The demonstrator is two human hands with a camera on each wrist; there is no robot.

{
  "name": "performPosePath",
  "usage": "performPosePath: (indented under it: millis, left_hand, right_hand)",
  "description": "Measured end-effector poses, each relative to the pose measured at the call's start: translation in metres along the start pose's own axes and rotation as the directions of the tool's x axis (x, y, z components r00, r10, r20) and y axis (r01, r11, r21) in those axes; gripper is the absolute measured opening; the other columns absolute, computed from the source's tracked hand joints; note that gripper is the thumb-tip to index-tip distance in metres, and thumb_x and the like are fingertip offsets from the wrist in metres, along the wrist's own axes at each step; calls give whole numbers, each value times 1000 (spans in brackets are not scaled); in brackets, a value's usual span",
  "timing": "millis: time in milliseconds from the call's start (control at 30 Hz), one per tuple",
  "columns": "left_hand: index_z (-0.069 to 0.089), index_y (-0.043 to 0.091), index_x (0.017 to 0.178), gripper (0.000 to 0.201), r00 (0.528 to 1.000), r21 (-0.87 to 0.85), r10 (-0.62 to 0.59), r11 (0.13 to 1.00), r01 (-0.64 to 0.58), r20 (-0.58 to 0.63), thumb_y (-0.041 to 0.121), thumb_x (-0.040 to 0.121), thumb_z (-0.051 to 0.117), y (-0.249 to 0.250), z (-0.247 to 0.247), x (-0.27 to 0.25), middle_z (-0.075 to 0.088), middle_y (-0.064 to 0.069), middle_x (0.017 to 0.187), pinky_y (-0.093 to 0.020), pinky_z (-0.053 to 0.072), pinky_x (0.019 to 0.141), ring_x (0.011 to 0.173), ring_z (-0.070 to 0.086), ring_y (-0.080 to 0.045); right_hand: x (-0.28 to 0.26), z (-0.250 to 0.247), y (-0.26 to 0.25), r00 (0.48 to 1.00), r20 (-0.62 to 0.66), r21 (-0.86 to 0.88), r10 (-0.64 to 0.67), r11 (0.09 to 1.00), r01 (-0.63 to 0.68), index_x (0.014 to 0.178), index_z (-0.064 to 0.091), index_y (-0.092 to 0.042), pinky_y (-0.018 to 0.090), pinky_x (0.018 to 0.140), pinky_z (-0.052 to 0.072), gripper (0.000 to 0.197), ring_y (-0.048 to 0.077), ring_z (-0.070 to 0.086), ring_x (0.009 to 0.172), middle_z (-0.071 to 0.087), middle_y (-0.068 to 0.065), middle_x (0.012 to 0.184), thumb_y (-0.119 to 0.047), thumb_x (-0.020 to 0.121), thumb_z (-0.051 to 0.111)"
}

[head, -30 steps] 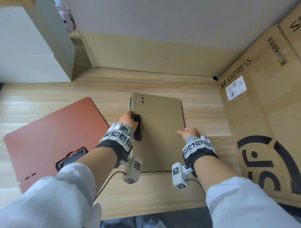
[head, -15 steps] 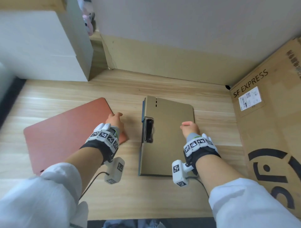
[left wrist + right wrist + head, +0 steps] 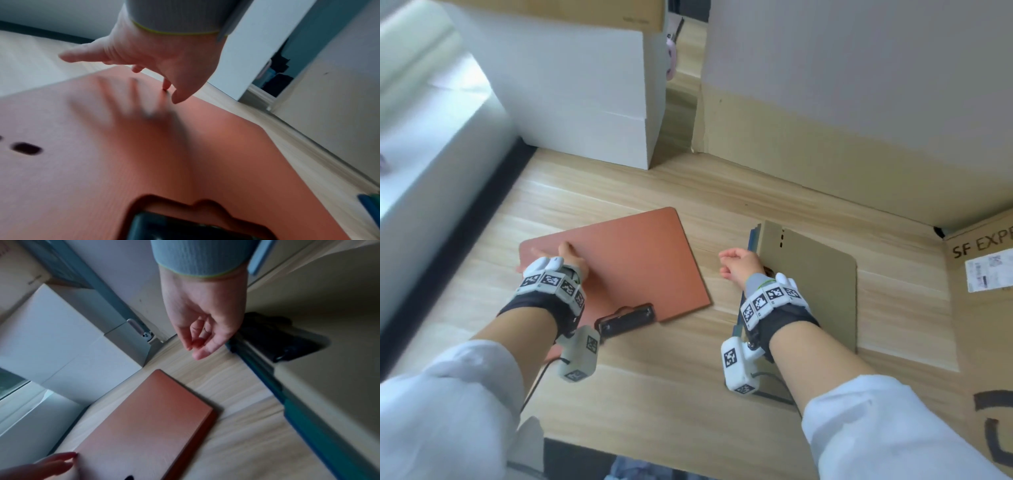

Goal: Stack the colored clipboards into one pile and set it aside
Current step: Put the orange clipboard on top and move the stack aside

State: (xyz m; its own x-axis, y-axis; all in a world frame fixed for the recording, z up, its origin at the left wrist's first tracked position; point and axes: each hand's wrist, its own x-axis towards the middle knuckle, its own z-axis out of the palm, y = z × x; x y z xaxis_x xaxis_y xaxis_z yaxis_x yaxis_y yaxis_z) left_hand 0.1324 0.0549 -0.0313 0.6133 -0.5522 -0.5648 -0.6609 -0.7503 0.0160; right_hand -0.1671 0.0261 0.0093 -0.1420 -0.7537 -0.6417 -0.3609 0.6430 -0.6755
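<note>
A red-orange clipboard [image 3: 633, 260] lies flat on the wooden table [image 3: 671, 394], its black clip [image 3: 625, 320] towards me. My left hand [image 3: 558, 255] is spread over its far left corner, fingers straight, a fingertip touching the board [image 3: 205, 154]. To the right lies a tan clipboard [image 3: 815, 284] on top of blue and green boards whose edges [image 3: 751, 240] show on its left side. My right hand [image 3: 736, 263] hovers at that left edge, near the tan board's black clip [image 3: 277, 340]. Its fingers [image 3: 197, 339] are loosely curled and hold nothing.
White boxes [image 3: 578, 96] stand at the back left, with a pale ledge [image 3: 431, 154] further left. A cardboard panel [image 3: 825, 154] closes the back. An SF Express carton [image 3: 983, 308] stands right against the tan pile.
My left hand left the tan board's clip and crossed to the red clipboard's far left corner. My right hand moved from the tan board's middle to its left edge. The view swung left.
</note>
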Motion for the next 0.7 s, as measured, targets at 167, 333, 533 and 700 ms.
performPosePath:
  millis: [167, 333, 533, 700]
  left_hand:
    - [15, 43, 145, 56, 1000, -94, -16, 995, 16, 7, 42, 92, 31, -20, -5, 10, -2, -11, 160, -54, 23, 116, 142, 20, -46]
    - [21, 47, 138, 51, 997, -111, 63, 992, -68, -44, 43, 88, 32, -17, -4, 11, 14, -6, 151, -58, 34, 107, 126, 40, -52]
    - [40, 34, 127, 41, 988, -223, 121, 965, -139, -91, 33, 86, 34, -9, -11, 9, 27, -9, 139, -59, 38, 101, 122, 41, -50]
    - [44, 30, 129, 39, 977, -218, 143, 960, -176, -161, 25, 90, 40, 7, -12, -5, 30, -11, 143, -51, 35, 107, 123, 41, -43]
  right_hand:
    - [3, 40, -8, 991, 107, -101, 75, 993, -65, 92, 62, -22, 30, 80, 48, 13, 16, 53, 78, 55, -1, 75, -17, 90, 50]
    - [4, 53, -19, 986, 116, -153, 123, 983, -104, 127, 51, -20, 27, 67, 45, 40, 14, 48, 71, 53, 0, 89, -29, 89, 51]
    - [7, 48, -32, 984, 112, -228, 139, 967, -111, 130, 50, -6, 32, 76, 44, 55, 25, 52, 83, 55, 6, 88, -44, 90, 46]
    - [7, 43, -35, 996, 81, -135, 24, 991, -13, 126, 53, -1, 43, 104, 40, 46, 34, 55, 119, 59, 16, 128, -34, 95, 44]
